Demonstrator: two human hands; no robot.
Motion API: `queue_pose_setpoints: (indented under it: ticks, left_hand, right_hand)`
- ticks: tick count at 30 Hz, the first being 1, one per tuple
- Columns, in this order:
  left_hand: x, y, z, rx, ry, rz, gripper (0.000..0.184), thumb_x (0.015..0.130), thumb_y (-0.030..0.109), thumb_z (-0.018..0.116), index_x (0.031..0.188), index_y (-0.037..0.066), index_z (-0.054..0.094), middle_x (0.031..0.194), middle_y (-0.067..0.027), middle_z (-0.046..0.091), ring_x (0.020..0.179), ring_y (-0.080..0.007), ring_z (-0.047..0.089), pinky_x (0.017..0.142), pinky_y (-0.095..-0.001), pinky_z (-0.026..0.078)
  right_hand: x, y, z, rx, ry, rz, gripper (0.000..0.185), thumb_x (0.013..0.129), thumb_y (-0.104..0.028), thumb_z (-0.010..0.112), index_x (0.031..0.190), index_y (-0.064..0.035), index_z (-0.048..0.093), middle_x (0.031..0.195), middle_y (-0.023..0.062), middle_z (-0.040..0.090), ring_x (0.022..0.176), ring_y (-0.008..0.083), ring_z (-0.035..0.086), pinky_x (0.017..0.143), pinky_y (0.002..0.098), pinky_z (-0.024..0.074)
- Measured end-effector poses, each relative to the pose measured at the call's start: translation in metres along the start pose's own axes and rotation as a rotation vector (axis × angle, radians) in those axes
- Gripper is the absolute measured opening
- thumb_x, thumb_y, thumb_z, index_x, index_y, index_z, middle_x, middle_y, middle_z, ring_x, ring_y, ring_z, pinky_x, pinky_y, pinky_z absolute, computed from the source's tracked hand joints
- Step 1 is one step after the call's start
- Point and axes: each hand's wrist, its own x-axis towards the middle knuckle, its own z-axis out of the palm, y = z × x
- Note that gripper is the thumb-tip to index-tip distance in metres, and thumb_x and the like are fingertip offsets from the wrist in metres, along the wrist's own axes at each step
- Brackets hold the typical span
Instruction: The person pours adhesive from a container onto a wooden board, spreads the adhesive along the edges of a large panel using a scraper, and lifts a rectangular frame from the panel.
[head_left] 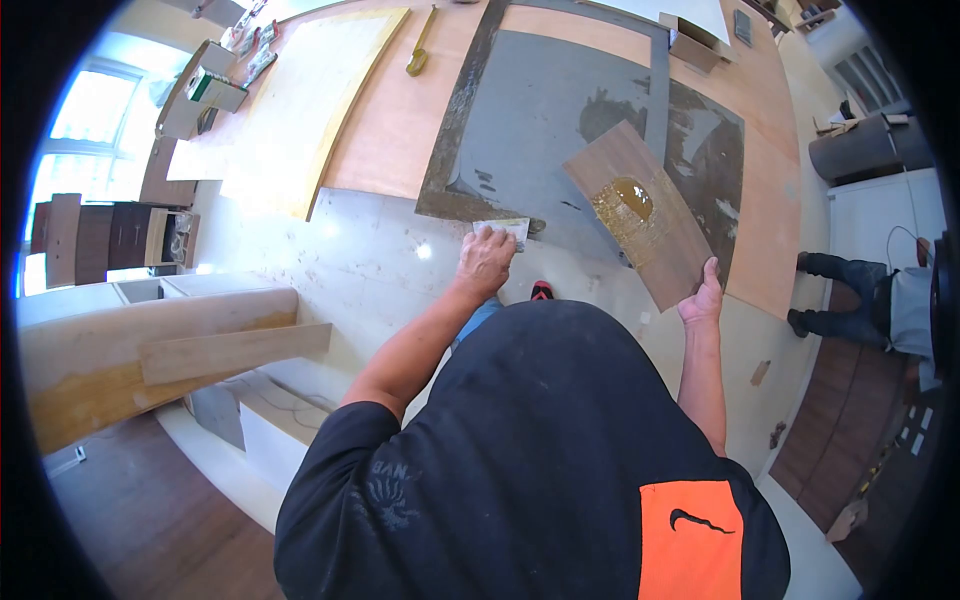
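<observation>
My left hand (485, 258) is closed around a pale flat spreader (512, 231), whose edge is at the near edge of a grey sheet (545, 110). Brown smears run along that sheet's left and near borders. In my right hand (704, 295) is a brown wooden board (655, 255), gripped at its lower right edge with the thumb on the side. A puddle of amber glue (630, 197) lies on the board's face, with a thinner smear beside it. The board is tilted and hides part of the grey sheet.
Pinkish plywood (392, 130) lies beneath the sheets. A pale panel (315, 95), a yellow tool (418, 62) and an open box (695, 45) are on it. At left, a plank (235, 352) rests on a curved wooden piece. Another person (865, 295) stands at right.
</observation>
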Motion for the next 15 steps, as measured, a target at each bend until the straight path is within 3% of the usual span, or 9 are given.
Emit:
queue_pose_setpoints:
  ticks: [9, 15]
  left_hand:
    - [-0.028, -0.007, 0.003, 0.009, 0.061, 0.162, 0.048, 0.076, 0.010, 0.059, 0.124, 0.006, 0.061, 0.128, -0.0114, 0.061, 0.107, -0.0297, 0.056, 0.085, -0.0450, 0.045]
    - [-0.017, -0.002, 0.013, -0.004, 0.028, 0.103, 0.053, 0.074, 0.008, 0.062, 0.127, 0.006, 0.059, 0.130, -0.0113, 0.060, 0.109, -0.0290, 0.055, 0.086, -0.0455, 0.045]
  right_hand:
    - [0.000, 0.001, -0.016, 0.034, -0.047, 0.001, 0.053, 0.099, -0.043, 0.058, 0.138, -0.0068, 0.050, 0.138, 0.0111, 0.056, 0.128, 0.0318, 0.053, 0.110, 0.0525, 0.0407]
    - [0.001, -0.002, -0.013, 0.021, -0.031, 0.004, 0.053, 0.099, -0.042, 0.059, 0.138, -0.0077, 0.050, 0.137, 0.0104, 0.057, 0.127, 0.0312, 0.054, 0.110, 0.0522, 0.0410]
